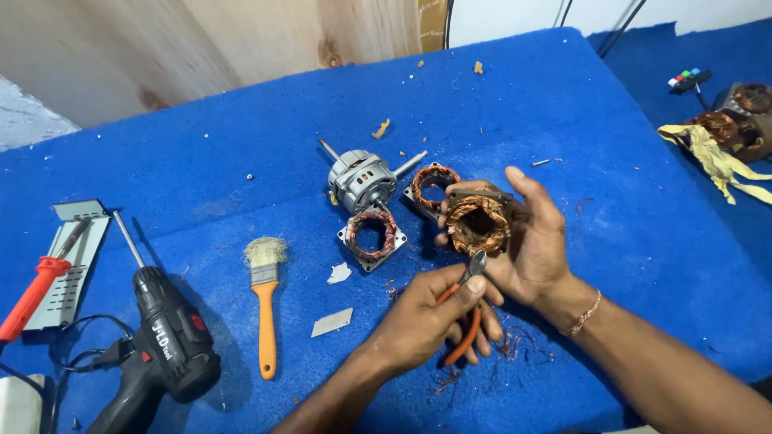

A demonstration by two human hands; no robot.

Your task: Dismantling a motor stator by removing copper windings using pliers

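- Over the blue table [563,104], the right hand [531,237] cups a copper-wound stator [478,225], fingers wrapped round its frame.
- Left hand [426,317] is clenched on orange-handled cutters [466,309]; their tips touch the stator's lower edge.
- Just beyond lie two more stators [371,235] and a grey motor [362,178].
- Further left: a brush [265,297], a black drill [165,345], a red-handled screwdriver [36,293].

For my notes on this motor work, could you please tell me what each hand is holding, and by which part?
The right hand cups a copper-wound stator around its outer frame. The left hand holds orange-handled cutting pliers by the handles, tip at the windings.
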